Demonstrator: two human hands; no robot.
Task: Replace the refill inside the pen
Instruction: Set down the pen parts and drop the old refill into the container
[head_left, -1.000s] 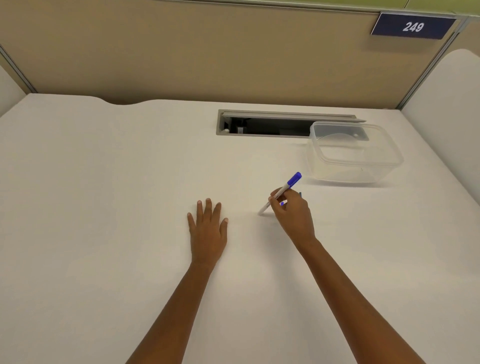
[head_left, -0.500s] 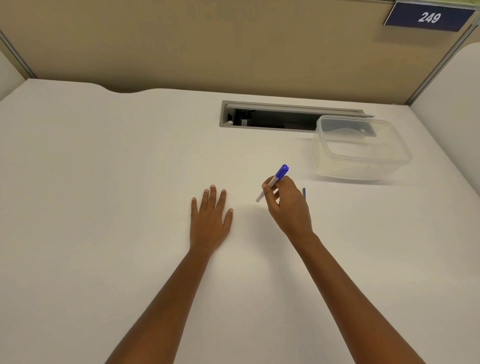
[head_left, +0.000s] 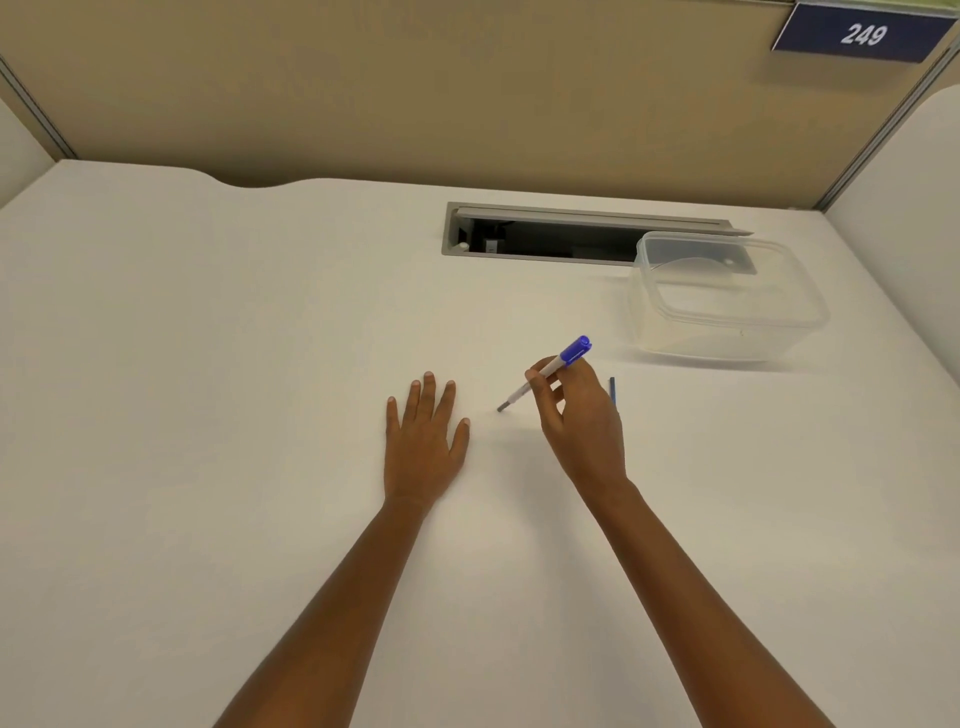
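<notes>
1. White desk top (head_left: 182, 467): plain, matte, filling the near and middle ground; both bare forearms reach over it from the near edge.
2. Left hand (head_left: 423, 441): flat on the desk, palm down, fingers spread, grasping nothing.
3. Right hand (head_left: 584, 423): just right of the left hand, raised off the desk, thumb and fingers pinched around a pen (head_left: 545, 373).
4. Pen: white barrel, blue cap end pointing up and away from the right hand, grey tip angled down toward the desk between the two hands.
5. Thin blue stick, possibly a refill (head_left: 613, 391): lying on the desk just beyond the right hand's far side.
6. Clear plastic container (head_left: 727, 306): lidless, farther off and right of the right hand.
7. Cable slot (head_left: 545, 241): grey-framed, dark inside, set in the desk beyond both hands.
8. Tan partition wall (head_left: 415, 93): behind the desk, with a navy plate reading 249 (head_left: 862, 34) at upper right.
</notes>
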